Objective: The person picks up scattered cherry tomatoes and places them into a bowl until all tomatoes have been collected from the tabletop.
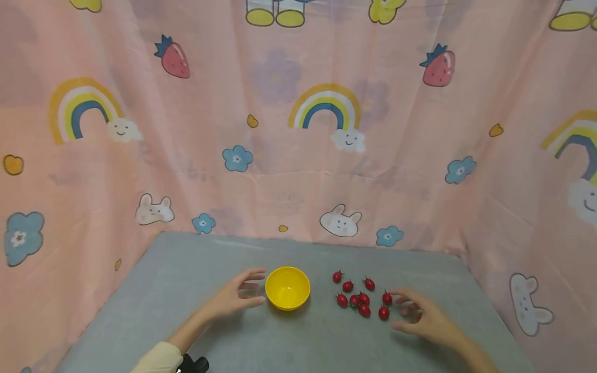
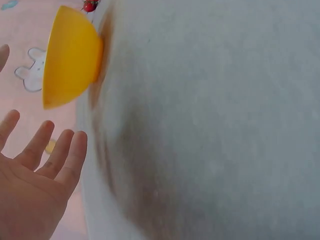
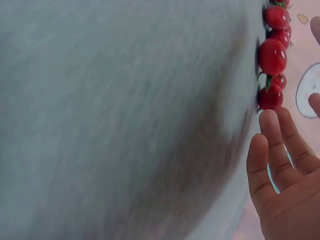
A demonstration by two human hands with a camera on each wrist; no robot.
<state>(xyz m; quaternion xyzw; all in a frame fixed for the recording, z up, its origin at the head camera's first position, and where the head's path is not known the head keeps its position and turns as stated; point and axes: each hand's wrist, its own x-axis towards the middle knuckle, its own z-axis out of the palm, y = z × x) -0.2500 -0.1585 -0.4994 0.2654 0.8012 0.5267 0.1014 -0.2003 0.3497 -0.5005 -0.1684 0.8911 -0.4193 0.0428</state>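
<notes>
A yellow bowl (image 1: pixel 287 289) stands upright on the grey table, and its inside looks bare. My left hand (image 1: pixel 235 295) is just left of it, fingers spread toward its side; in the left wrist view a gap shows between the fingertips (image 2: pixel 78 140) and the bowl (image 2: pixel 72 57). Right of the bowl lie several small red cherry tomatoes (image 1: pixel 364 310) with green stems, loosely grouped. My right hand (image 1: pixel 426 316) is at the right edge of that group, fingers relaxed and holding nothing, its fingertips close to the nearest cherry tomatoes (image 3: pixel 270 97).
The grey table (image 1: pixel 224 254) is backed by a pink curtain (image 1: pixel 280 191) printed with rainbows, rabbits and flowers, which also hangs along both sides. A black object (image 1: pixel 193 364) shows by the left sleeve (image 1: pixel 160 357).
</notes>
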